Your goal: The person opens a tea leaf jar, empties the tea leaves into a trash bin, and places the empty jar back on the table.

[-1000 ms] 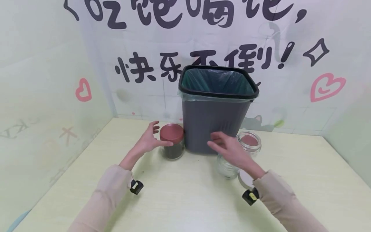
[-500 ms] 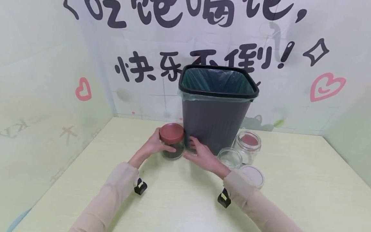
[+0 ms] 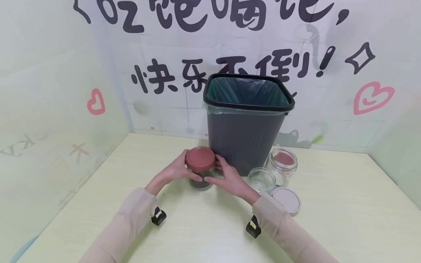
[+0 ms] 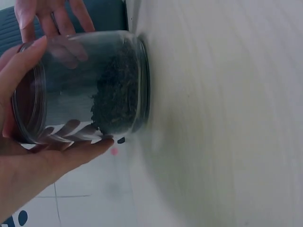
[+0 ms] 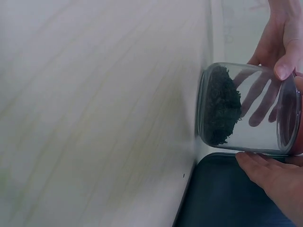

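A glass jar with a red lid [image 3: 201,157] stands on the table between both hands. My left hand [image 3: 174,171] holds it from the left, the thumb in front and the fingers around the far side. On the right side, my right hand [image 3: 231,181] grips it the same way, its fingers partly hidden behind the jar. Dark, loose, leaf-like bits [image 5: 221,106] lie heaped in the bottom of the jar, as the right wrist view shows. In the left wrist view the jar's base is close to the tabletop; whether it touches cannot be told.
A dark grey bin [image 3: 241,135] with a green liner stands just behind the jar. To the right are an open glass jar [image 3: 261,179], another open glass jar [image 3: 282,171] with something reddish visible through its mouth, and a pale round lid [image 3: 287,200]. Printed sheets [image 3: 158,117] wall the table.
My right hand has come leftward from near the open jars to the red-lidded jar. Both hands have closed around it, and it has shifted slightly right and toward me.
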`<state>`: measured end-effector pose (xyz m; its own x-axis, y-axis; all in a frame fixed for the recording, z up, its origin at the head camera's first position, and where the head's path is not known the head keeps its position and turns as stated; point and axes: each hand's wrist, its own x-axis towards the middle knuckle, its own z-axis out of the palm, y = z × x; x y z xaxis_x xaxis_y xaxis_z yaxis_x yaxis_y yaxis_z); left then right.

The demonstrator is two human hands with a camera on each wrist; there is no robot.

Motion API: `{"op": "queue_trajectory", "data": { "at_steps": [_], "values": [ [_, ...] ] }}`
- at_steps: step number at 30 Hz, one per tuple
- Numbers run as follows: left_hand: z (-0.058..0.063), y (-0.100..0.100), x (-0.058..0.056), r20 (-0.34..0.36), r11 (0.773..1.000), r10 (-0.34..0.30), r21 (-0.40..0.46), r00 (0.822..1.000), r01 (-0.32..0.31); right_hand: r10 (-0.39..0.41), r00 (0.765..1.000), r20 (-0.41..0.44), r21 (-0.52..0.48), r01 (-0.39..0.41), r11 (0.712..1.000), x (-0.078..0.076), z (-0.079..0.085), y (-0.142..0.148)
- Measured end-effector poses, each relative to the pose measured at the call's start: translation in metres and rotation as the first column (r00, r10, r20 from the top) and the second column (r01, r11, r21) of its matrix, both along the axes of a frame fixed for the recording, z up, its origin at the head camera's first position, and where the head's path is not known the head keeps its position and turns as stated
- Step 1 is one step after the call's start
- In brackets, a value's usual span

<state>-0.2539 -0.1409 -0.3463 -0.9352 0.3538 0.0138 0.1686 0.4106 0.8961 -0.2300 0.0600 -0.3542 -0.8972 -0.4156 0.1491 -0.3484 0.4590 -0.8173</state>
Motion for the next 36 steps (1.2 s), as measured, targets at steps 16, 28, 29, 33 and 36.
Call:
{"op": "queue_trajectory", "data": {
  "at_steps": [16, 28, 29, 33, 36],
  "values": [
    [-0.007, 0.034, 0.022, -0.042, 0.966, -0.252, 0.048, 0.967, 0.254, -0.078, 0.994, -0.073, 0.0, 0.078, 0.997, 0.027, 0.003, 0.023],
    [-0.015, 0.063, 0.036, -0.135, 0.983, -0.184, -0.038, 0.974, 0.18, -0.166, 0.94, -0.3, -0.001, 0.173, 0.985, 0.033, -0.001, 0.027],
    [-0.015, 0.064, 0.037, -0.135, 0.983, -0.181, -0.041, 0.974, 0.177, -0.164, 0.937, -0.31, 0.0, 0.173, 0.985, 0.033, -0.001, 0.028],
    [-0.017, 0.065, 0.038, -0.134, 0.985, -0.172, -0.024, 0.976, 0.17, -0.143, 0.93, -0.339, 0.01, 0.155, 0.988, 0.032, -0.002, 0.032],
    [-0.018, 0.066, 0.038, -0.125, 0.987, -0.163, -0.006, 0.979, 0.163, -0.127, 0.923, -0.364, 0.019, 0.143, 0.989, 0.03, -0.003, 0.034]
  ]
}}
